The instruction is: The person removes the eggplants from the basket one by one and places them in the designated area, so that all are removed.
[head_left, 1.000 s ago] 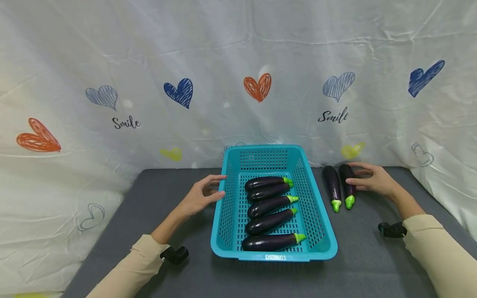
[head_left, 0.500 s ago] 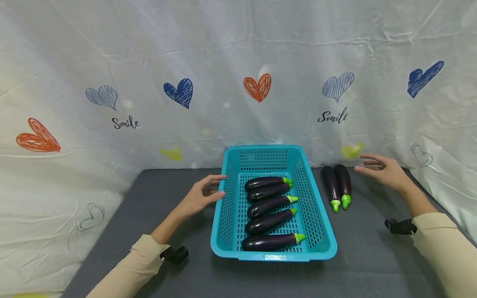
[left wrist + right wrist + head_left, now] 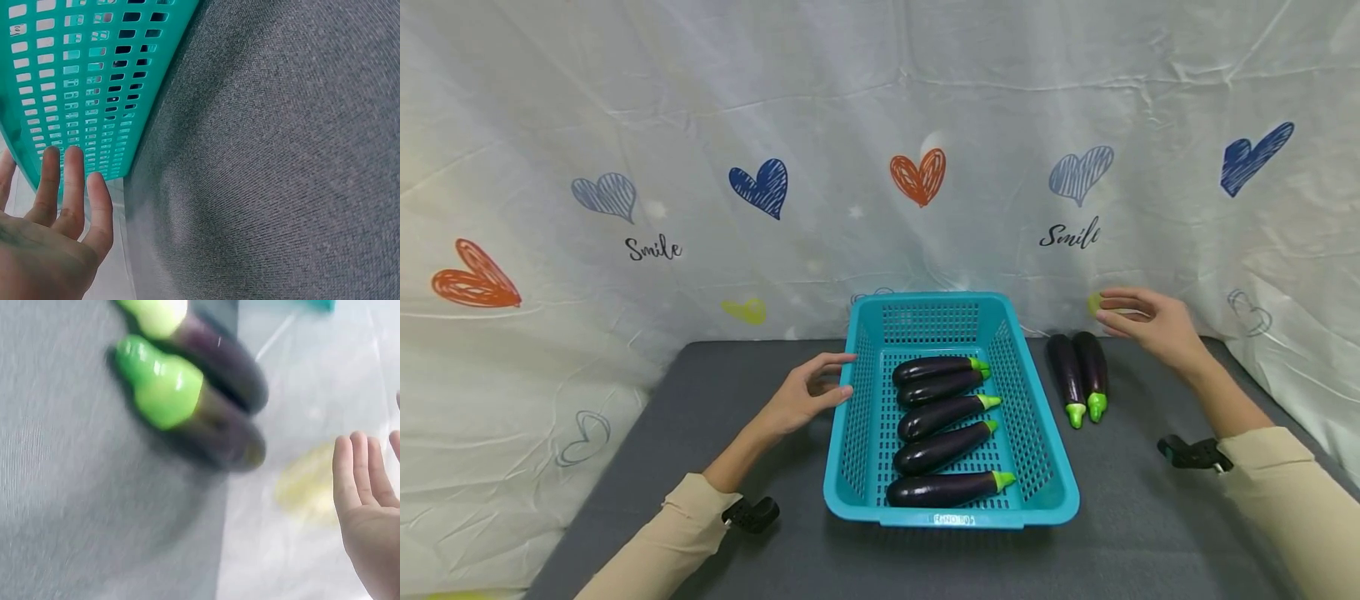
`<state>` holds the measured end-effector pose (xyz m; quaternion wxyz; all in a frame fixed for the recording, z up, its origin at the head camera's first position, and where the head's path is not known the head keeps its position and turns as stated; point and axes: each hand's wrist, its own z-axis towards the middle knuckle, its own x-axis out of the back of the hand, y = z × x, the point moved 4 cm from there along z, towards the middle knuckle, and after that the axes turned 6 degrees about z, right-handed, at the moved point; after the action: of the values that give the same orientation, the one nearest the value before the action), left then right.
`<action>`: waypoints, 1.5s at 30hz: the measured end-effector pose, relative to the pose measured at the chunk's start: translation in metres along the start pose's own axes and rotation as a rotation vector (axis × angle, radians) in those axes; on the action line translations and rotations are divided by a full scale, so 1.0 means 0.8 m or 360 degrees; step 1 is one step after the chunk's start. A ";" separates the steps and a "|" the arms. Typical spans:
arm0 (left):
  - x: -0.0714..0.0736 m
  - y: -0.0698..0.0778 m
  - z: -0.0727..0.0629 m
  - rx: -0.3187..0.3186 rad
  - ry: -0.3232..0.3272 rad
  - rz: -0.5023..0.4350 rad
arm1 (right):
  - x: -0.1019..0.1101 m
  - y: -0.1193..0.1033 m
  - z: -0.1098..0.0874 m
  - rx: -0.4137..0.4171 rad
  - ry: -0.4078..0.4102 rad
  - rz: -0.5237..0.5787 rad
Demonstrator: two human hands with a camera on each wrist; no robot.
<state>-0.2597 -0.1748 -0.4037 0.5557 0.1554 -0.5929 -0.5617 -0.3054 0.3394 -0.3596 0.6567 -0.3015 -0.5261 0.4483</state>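
- The step in hand looks like work on the pair of eggplants [image 3: 1091, 367] at the right of the head view, with the right hand [image 3: 1161, 329] hovering near their upper ends and holding neither.
- That pair lies close side by side on the dark table [image 3: 970, 567], green caps toward the bottom of the frame; whether they touch each other is hard to tell.
- Five more eggplants [image 3: 943, 415] lie crosswise in the blue basket [image 3: 1063, 500] at the centre, caps toward the right.
- Taking one of the pair would call for lowering the right hand and bringing thumb and fingers around its dark body, judging from where it hangs.
- The right hand reaches in from the lower right, against the patterned curtain [image 3: 850, 83]; its fingers are gently bent, the thumb apart from them, and the right wrist view has three fingers close together, pinching nothing.
- The left hand [image 3: 801, 398] sits at the basket's left rim, thumb and fingertips at the edge; the left wrist view has its fingers spread beside the perforated wall. How firmly they press cannot be told.
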 end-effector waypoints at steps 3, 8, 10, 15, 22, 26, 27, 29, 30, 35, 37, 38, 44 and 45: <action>-0.001 -0.001 0.000 -0.0006 -0.0001 -0.0009 | -0.013 -0.014 0.000 0.0042 -0.0022 0.0023; -0.001 0.000 0.000 0.0010 -0.0002 -0.0016 | -0.034 -0.037 -0.001 0.0107 -0.0089 0.0064; -0.001 0.000 0.000 0.0012 -0.0001 -0.0023 | -0.042 -0.044 -0.001 0.0137 -0.0126 0.0074; 0.000 -0.001 -0.001 0.0004 -0.0001 -0.0034 | -0.059 -0.060 0.000 0.0226 -0.0213 0.0094; -0.001 -0.001 -0.002 -0.0004 -0.0001 -0.0043 | -0.082 -0.079 0.004 0.0298 -0.0325 0.0172; -0.001 -0.001 -0.001 -0.0004 0.0001 -0.0039 | -0.095 -0.089 0.005 0.0330 -0.0377 0.0183; -0.001 -0.001 -0.001 -0.0001 0.0001 -0.0037 | -0.098 -0.092 0.006 0.0339 -0.0391 0.0185; -0.001 -0.001 -0.001 0.0005 0.0002 -0.0036 | -0.104 -0.096 0.007 0.0354 -0.0421 0.0194; -0.001 -0.002 -0.001 0.0010 0.0002 -0.0037 | -0.108 -0.098 0.007 0.0360 -0.0437 0.0201; -0.001 0.001 -0.001 0.0023 -0.0002 -0.0046 | -0.120 -0.110 0.007 0.0321 -0.0497 0.0211; -0.001 0.002 -0.001 0.0028 -0.0003 -0.0051 | -0.124 -0.115 0.008 0.0304 -0.0516 0.0217; -0.001 0.002 -0.001 0.0031 -0.0003 -0.0053 | -0.126 -0.118 0.009 0.0294 -0.0523 0.0220; -0.002 0.001 -0.002 0.0037 -0.0004 -0.0038 | -0.143 -0.133 0.020 0.0273 -0.0538 0.0249; -0.002 0.001 -0.002 0.0035 -0.0004 -0.0037 | -0.147 -0.135 0.022 0.0275 -0.0540 0.0258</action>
<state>-0.2578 -0.1740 -0.4045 0.5466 0.1675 -0.5980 -0.5617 -0.2985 0.1868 -0.3107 0.5439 -0.2057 -0.5628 0.5874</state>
